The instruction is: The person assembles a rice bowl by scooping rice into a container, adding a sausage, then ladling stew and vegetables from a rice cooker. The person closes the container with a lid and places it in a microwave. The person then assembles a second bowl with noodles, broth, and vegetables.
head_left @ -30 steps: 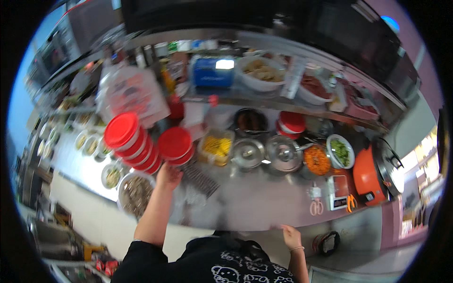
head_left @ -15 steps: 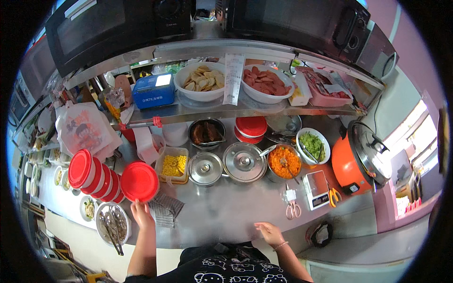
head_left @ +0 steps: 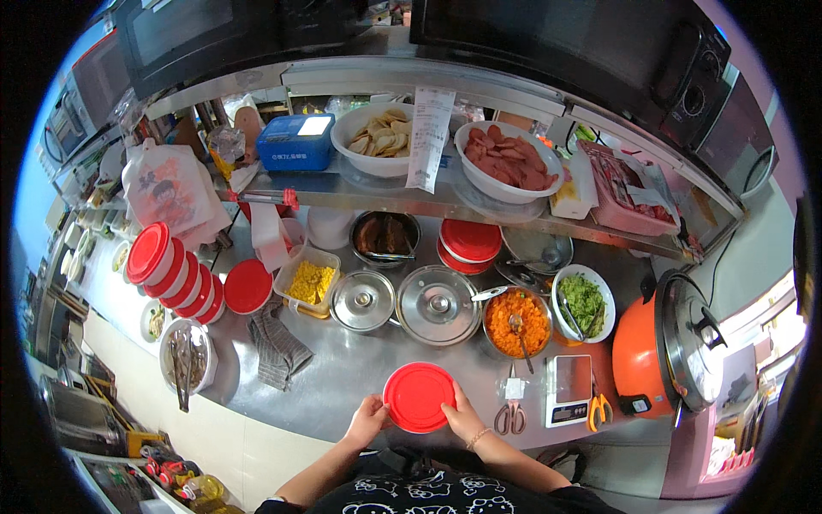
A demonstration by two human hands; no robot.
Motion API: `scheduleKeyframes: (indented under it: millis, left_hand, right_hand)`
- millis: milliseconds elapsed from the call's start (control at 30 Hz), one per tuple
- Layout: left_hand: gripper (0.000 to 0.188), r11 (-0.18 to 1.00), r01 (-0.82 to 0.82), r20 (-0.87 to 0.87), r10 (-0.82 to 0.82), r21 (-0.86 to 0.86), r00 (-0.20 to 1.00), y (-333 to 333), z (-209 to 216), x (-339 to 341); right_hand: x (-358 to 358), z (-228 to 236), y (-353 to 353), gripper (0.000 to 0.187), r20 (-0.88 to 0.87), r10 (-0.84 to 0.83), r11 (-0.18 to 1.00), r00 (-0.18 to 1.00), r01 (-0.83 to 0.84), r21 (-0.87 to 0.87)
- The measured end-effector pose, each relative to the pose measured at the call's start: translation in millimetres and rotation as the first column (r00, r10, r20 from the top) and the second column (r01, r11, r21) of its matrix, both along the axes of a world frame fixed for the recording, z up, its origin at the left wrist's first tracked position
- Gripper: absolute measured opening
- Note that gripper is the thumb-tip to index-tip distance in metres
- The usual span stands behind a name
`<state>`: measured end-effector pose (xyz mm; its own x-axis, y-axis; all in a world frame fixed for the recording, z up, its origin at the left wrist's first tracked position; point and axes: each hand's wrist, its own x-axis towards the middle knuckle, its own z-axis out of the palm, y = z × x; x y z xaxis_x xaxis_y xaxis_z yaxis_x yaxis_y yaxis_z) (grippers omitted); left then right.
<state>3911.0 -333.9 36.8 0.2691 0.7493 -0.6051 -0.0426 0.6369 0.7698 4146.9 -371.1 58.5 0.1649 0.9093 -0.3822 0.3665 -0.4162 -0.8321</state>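
Observation:
A round container with a red lid point(head_left: 419, 397) is held level over the front edge of the steel counter, close to my body. My left hand point(head_left: 369, 420) closes on its left side, and my right hand point(head_left: 463, 415) grips the right side, thumb on the lid's rim. The lid hides most of the container below it. At the left, a leaning stack of red-lidded containers point(head_left: 176, 278) stands beside a single red-lidded one point(head_left: 248, 287). A grey striped cloth point(head_left: 278, 347) lies between that one and my left hand.
Behind are a tub of corn point(head_left: 309, 282), two lidded steel pots point(head_left: 438, 305), shredded carrot point(head_left: 516, 321) and chopped greens point(head_left: 582, 304). To the right sit scissors point(head_left: 510, 418), a scale point(head_left: 568, 390) and an orange cooker point(head_left: 642, 355). A shelf point(head_left: 479, 201) overhangs the back; a bowl with tongs point(head_left: 190, 355) stands left.
A red-lidded container has come from the left side to the counter's front middle in my left hand. My right hand, free before, now grips it too. The view has shifted.

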Motion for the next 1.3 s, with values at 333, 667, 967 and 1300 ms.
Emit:
scheduleKeyframes:
  millis: [333,667,967,1300]
  left_hand:
    - [0.052,0.809,0.343,-0.590,0.005,0.476,0.807,-2.5,27.1,35.5]
    - [0.019,0.562,0.221,-0.541,0.501,0.797,0.676,-39.2,78.7,-78.1]
    - [0.023,0.313,0.819,-0.868,0.305,0.481,0.393,-22.9,28.1,-99.2]
    - [0.020,0.997,0.077,-0.202,-0.074,0.009,0.977,-16.4,-17.8,14.1]
  right_hand:
    - [39.2,15.0,-2.5,0.041,-0.079,-0.101,0.992,0.992,0.106,0.061]
    - [45.5,19.0,2.8,0.037,-0.354,-0.141,0.980,0.924,0.181,0.082]
    - [120.0,44.8,50.8,0.026,-0.142,-0.249,0.852,0.958,0.286,0.439]
    - [191.6,83.3,235.7,0.050,0.671,-0.006,0.998,0.741,-0.034,0.047]
